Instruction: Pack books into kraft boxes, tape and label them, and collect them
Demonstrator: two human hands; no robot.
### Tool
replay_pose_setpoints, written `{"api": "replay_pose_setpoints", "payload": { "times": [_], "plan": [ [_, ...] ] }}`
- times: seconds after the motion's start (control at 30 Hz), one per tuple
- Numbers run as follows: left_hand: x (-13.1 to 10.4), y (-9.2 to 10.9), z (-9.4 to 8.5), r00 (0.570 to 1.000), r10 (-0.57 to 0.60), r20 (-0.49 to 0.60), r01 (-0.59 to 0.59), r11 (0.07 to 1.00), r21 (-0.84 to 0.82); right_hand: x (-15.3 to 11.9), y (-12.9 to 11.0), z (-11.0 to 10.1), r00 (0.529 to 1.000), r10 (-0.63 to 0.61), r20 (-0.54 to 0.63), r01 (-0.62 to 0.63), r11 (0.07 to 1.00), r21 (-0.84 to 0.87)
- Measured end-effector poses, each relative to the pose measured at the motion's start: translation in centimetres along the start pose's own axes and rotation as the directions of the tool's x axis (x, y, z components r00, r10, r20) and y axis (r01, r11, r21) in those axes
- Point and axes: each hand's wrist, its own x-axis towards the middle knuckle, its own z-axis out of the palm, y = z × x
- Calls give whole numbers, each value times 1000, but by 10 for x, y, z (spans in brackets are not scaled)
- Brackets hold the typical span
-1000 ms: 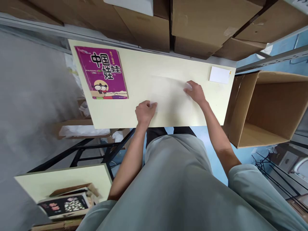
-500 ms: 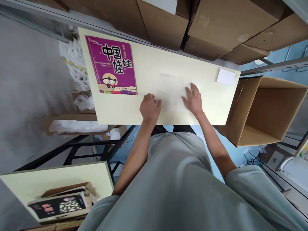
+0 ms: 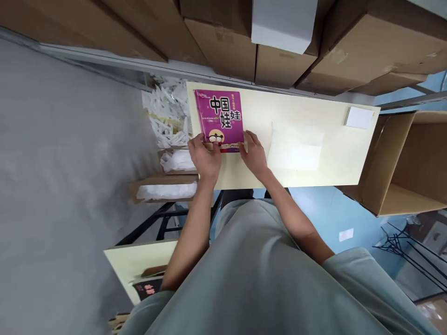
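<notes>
A purple book [image 3: 220, 116] with large black and white characters and two cartoon figures on its cover lies at the left end of the cream table [image 3: 335, 158]. My left hand [image 3: 205, 156] grips its lower left corner, the thumb over the cover. At the lower right corner my right hand [image 3: 254, 152] closes on the book's edge, thumb on top. To the right of the hands a thin whitish translucent sheet or bag [image 3: 296, 148] lies flat on the table. A small white stack of cards or paper [image 3: 359, 117] sits near the far right corner.
Cardboard boxes [image 3: 223, 44] and a white box [image 3: 283, 23] line a shelf beyond the table. An open cardboard carton [image 3: 415, 163] stands at the right. White plastic pieces [image 3: 171, 116] fill the left side, above a lower board [image 3: 150, 256] holding books.
Both hands have moved left from the translucent sheet to the book and taken hold of its lower corners. The camera view has shifted left.
</notes>
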Motion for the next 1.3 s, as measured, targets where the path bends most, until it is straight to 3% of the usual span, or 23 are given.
{"api": "replay_pose_setpoints", "payload": {
  "times": [0.17,0.33,0.5,0.63,0.73,0.87,1.0,1.17,1.3],
  "plan": [
    [41,-14,-6,980,-175,89,182,980,-76,11,-11,23,988,134,-82,-134,991,12],
    [53,-20,-3,978,-143,150,164,978,-133,4,-16,21,985,162,-57,-164,986,-39],
    [37,-23,-2,988,-75,132,103,971,-215,-3,-24,16,994,103,-47,-109,983,-148],
    [12,-29,-24,984,-112,137,152,930,-335,-9,-40,20,997,-57,-57,46,981,-188],
    [-5,-50,-43,982,-175,73,190,889,-416,-6,-59,38,977,-214,15,213,959,-189],
    [-22,-111,-57,953,-297,-58,230,837,-496,2,-93,90,908,-374,187,407,894,-187],
    [-30,-183,-57,886,-445,-132,302,769,-563,8,-128,161,796,-445,412,550,815,-182],
    [-18,-263,-45,757,-644,-110,473,657,-587,19,-153,254,686,-287,669,604,738,-302],
    [-1,-321,-28,638,-768,-59,593,539,-598,30,-151,323,606,-80,791,639,642,-425]
  ]
}}
